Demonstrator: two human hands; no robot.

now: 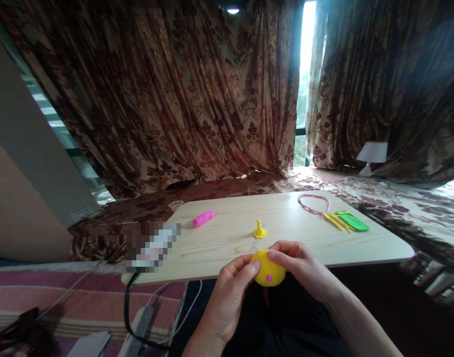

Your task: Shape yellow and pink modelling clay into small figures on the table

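Note:
Between my two hands, just off the table's front edge, is a flat round disc of yellow modelling clay (271, 270) with a small pink dot (269, 278) near its lower edge. My left hand (232, 282) pinches the disc's left side, thumb on its face. On the upper right side, my right hand (297, 263) grips it with the thumb in front and fingers behind. A yellow clay piece (260, 231) with a wide base and an upright stem stands on the table beyond my hands. Farther left lies a thick pink clay roll (203, 218).
On the wooden table's (227, 248) right are a pinkish braided loop (314, 211), thin yellow strips (338, 223) and a green clay slab (352, 221). A blurred-out item (154, 246) lies at the left edge, a black cable (126, 307) hanging below. A white lamp (373, 152) stands behind.

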